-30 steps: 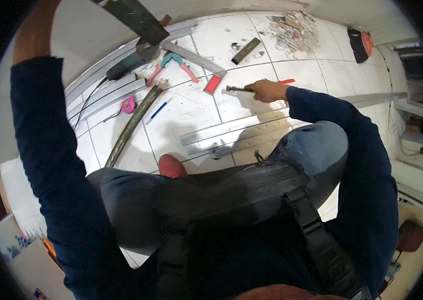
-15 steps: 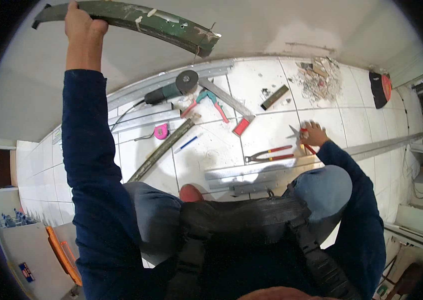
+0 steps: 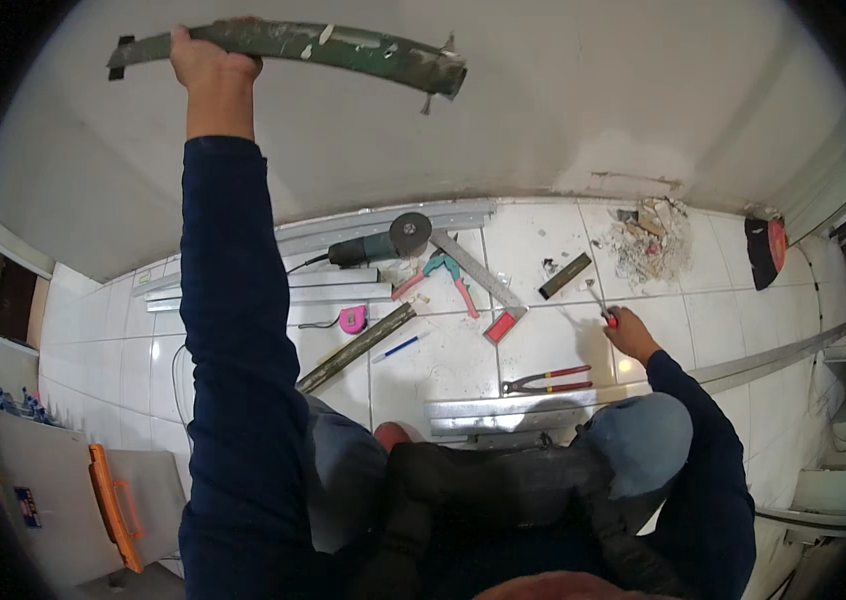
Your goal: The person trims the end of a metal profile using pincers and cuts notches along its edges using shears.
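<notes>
At the upper left, my left hand (image 3: 211,68) grips a long, worn green metal profile (image 3: 368,58) with pale plaster smears. It is held up off the floor, and a torn bit of metal hangs at its right end. Lower and to the right, my right hand (image 3: 633,335) is closed around the red handles of metal snips (image 3: 611,317). Their silver blades point away from me, toward a short green metal offcut (image 3: 566,275) on the tiles. Red-handled end-cutting pincers (image 3: 548,381) lie just left of this hand.
An angle grinder (image 3: 383,242), crimping pliers (image 3: 440,277), a metal square (image 3: 478,270), a pink tape measure (image 3: 353,319), a blue pen (image 3: 401,348) and another green profile (image 3: 358,348) cover the floor. Galvanized channels (image 3: 483,415) lie before my knees. Rubble (image 3: 653,245) sits by the wall.
My right hand has closed on the snips and lifted them from beside the pincers, forward toward the offcut. The green profile in my left hand has moved slightly right. The view has shifted.
</notes>
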Demonstrator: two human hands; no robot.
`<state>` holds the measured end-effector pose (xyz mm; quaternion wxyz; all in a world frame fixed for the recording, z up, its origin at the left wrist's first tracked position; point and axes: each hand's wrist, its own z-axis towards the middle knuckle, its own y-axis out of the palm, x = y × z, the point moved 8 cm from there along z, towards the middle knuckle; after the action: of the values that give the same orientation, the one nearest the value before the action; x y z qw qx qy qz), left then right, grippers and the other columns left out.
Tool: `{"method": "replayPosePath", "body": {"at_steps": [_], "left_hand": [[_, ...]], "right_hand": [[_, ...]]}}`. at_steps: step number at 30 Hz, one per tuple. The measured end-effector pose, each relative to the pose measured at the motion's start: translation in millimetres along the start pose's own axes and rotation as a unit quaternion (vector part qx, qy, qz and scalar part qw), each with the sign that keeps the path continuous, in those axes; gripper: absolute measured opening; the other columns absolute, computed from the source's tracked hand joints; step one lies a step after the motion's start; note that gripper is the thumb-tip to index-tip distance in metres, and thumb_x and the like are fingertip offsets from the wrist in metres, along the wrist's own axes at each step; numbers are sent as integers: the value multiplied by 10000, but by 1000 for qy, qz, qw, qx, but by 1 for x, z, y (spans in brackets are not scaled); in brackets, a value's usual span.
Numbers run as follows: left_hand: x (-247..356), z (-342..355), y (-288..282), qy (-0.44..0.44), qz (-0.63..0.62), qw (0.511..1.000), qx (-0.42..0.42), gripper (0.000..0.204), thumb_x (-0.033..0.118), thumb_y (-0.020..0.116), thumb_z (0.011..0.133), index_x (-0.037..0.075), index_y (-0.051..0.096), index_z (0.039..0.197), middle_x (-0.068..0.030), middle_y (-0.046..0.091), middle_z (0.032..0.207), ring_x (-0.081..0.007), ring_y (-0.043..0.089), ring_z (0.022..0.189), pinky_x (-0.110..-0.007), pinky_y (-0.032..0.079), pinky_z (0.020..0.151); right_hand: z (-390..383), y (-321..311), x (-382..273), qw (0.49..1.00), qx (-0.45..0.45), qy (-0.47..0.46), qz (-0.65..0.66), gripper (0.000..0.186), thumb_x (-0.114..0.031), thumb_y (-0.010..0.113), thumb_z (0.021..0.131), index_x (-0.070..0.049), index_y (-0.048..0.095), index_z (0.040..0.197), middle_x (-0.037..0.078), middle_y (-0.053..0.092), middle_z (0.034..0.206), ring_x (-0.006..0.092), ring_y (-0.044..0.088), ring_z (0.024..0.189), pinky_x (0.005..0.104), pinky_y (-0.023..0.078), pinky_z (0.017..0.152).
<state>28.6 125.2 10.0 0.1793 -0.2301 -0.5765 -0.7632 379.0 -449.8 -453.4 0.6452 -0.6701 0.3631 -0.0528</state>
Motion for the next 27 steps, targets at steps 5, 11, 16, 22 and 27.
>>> {"method": "replayPosePath", "body": {"at_steps": [5, 11, 16, 22, 27], "left_hand": [[36, -3, 30, 45, -133, 978, -153, 433, 504, 387, 1037, 89, 424, 1156, -116, 541, 894, -284, 574, 718, -517, 550, 697], [46, -50, 25, 115, -95, 987, -66, 418, 526, 365, 1045, 115, 432, 1072, -81, 516, 864, -240, 548, 704, -458, 552, 679], [39, -54, 20, 91, -79, 992, -40, 404, 516, 371, 1050, 117, 426, 1086, -86, 511, 868, -237, 553, 718, -455, 553, 679], [41, -62, 21, 131, -42, 990, -43, 422, 469, 354, 1037, 56, 422, 982, -104, 496, 799, -259, 563, 716, -484, 553, 735], [36, -57, 30, 125, -61, 984, -108, 516, 544, 308, 1057, 50, 432, 971, -126, 500, 832, -263, 558, 749, -468, 545, 729]], "right_hand": [[20, -185, -229, 985, 59, -120, 110, 316, -238, 697, 919, -72, 714, 1188, 159, 695, 982, 314, 671, 926, 389, 510, 835], [-7, -257, -345, 955, 120, -149, 227, 389, -343, 666, 953, -19, 710, 1165, 105, 674, 830, 183, 621, 759, 337, 502, 721], [0, -252, -366, 944, 130, -144, 265, 461, -447, 645, 954, 10, 662, 1009, 103, 636, 764, 184, 611, 714, 348, 482, 669], [4, -240, -377, 954, 49, -108, 275, 448, -452, 637, 969, -20, 612, 853, 39, 542, 582, 139, 557, 542, 305, 448, 542], [3, -228, -377, 909, -21, -136, 394, 439, -441, 641, 973, -24, 628, 835, 16, 530, 567, 117, 520, 466, 278, 407, 456]]}}
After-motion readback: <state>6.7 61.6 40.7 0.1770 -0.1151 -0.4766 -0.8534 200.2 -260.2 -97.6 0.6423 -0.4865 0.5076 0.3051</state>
